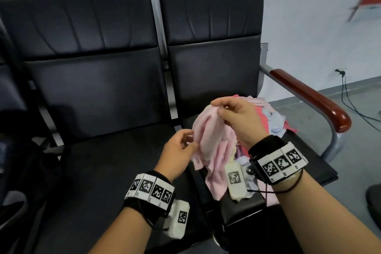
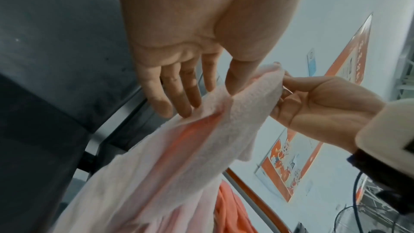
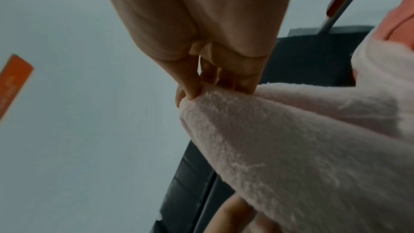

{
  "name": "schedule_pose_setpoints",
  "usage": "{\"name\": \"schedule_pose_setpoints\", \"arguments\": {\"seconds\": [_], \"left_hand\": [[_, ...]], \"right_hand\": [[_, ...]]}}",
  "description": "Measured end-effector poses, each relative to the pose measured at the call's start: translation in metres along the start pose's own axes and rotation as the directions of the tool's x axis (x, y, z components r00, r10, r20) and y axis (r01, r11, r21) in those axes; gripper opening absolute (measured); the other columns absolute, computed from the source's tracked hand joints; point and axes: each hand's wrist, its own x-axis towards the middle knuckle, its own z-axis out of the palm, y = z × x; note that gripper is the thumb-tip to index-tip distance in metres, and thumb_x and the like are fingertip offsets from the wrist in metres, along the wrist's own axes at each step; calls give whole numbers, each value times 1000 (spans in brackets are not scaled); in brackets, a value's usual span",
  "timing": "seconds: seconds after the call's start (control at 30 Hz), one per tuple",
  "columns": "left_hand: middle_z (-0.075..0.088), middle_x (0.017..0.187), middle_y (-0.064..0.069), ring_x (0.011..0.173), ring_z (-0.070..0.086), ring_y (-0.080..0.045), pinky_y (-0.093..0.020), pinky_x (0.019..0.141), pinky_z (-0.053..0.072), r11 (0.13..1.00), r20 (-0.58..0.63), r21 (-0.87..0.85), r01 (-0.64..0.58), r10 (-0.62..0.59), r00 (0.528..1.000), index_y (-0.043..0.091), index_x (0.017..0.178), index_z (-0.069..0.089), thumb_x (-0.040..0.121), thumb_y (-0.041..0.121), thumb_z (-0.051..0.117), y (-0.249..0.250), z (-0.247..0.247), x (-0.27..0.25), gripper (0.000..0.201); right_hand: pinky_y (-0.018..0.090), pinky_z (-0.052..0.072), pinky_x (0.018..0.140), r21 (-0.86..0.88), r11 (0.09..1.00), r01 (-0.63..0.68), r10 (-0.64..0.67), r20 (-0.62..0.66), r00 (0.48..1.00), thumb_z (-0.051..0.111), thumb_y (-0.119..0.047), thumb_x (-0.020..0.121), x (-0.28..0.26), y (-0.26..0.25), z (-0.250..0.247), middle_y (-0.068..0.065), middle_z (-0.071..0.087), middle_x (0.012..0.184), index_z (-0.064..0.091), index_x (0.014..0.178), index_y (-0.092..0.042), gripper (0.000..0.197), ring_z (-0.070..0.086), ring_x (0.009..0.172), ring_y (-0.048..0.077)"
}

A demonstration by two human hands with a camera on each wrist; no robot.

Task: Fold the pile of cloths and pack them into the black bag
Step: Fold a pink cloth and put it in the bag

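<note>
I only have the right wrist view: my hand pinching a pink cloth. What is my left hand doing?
Observer: The left hand lays fairly straight fingers against the pink cloth, lower down; no firm grip shows.
Operator: Where is the rest of the pile?
Observer: The pile sits on the right-hand seat, just behind the right hand.
Operator: Is the cloth clear of the seat?
Observer: Only its top is lifted; whether the hanging end touches the seat, I cannot tell.

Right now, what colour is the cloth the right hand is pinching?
Pale pink cloth, pinched by the right hand; clearest in the head view.
</note>
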Motion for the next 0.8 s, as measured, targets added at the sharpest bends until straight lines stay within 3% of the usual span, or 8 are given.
{"name": "schedule_pose_setpoints", "arguments": {"seconds": [0.13,0.2,0.33,0.47,0.53,0.63,0.73,0.8], "left_hand": [[65,118,9,107,64,-6,-30,87,57,996,35,-42,-74,75,997,35,124,59,85,17,71,10,-21,-12,45],[69,111,12,102,66,-4,-27,84,57,996,15,-34,-88,89,996,39,119,62,82,17,71,10,-27,-20,44],[73,89,15,78,68,1,-14,60,51,998,-81,-19,-64,62,995,40,92,69,85,20,64,5,-51,-37,22],[73,79,13,76,66,-2,-20,65,51,985,-115,139,-105,122,986,35,80,73,87,4,60,-9,-92,-59,34],[73,82,13,81,67,-3,-21,70,52,979,-178,182,-94,127,976,31,86,75,89,1,59,-15,-113,-70,35],[72,85,16,83,65,2,-14,71,48,982,-331,166,-86,138,933,26,88,73,87,-2,54,-17,-149,-89,34],[73,84,16,80,64,4,-10,70,46,984,-390,139,-110,157,907,24,87,72,86,-1,49,-9,-180,-105,34],[71,79,14,76,62,4,-12,68,45,980,-393,161,-121,176,903,24,83,71,88,-2,49,-3,-196,-114,34]], "right_hand": [[37,52,90,139,989,-56,33,159,987,51,-1,93,-13,-20,30,0,72,103,76,96,-25,35,65,103,20],[34,52,85,156,986,-55,20,217,976,50,-1,91,-19,-26,46,-1,71,99,77,94,-26,36,64,99,19],[30,52,79,136,988,-69,31,268,963,46,1,96,-28,-32,69,1,70,101,77,96,-26,42,64,97,18],[24,51,75,164,983,-88,38,285,958,46,-3,95,-34,-35,92,-2,71,97,77,99,-25,39,63,90,12],[21,50,78,120,991,-53,16,292,956,48,-6,88,-36,-36,104,-5,74,99,78,97,-27,37,66,93,8],[24,49,90,-12,1000,25,-20,291,956,51,-9,84,-44,-37,124,-11,75,103,78,93,-32,36,66,103,5],[10,46,73,-138,985,102,-52,325,944,61,-20,79,-55,-39,142,-22,72,90,76,89,-34,23,64,84,-7],[6,43,69,-202,969,144,-65,353,933,68,-23,75,-61,-36,156,-22,72,86,74,86,-32,16,64,81,-7]]}}
